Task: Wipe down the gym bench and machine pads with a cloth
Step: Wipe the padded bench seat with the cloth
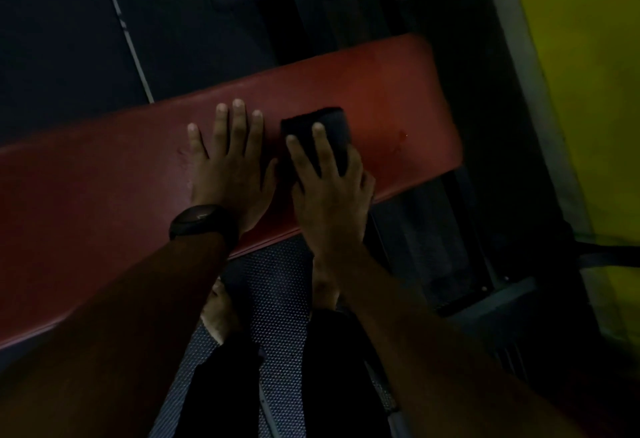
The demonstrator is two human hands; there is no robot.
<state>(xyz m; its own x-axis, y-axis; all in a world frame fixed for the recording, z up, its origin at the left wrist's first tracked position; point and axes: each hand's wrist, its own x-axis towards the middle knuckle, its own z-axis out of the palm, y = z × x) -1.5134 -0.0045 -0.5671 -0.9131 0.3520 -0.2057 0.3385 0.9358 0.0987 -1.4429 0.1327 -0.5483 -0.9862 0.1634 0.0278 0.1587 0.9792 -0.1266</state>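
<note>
Two hands on a red bench pad, one of them holding a dark cloth

From the head camera, in dim light: the cloth is a small, thick, folded dark block lying on the pad's right half, near its rounded end. The right hand presses it down, two fingers straight on top and the others curled over its right edge, thumb hidden. The left hand lies flat and spread on the bare vinyl just beside it, holding nothing, a dark watch on the wrist. The pad runs out of view at left; the frame beneath is too dark to read. Bare feet stand on a dimpled mat
</note>
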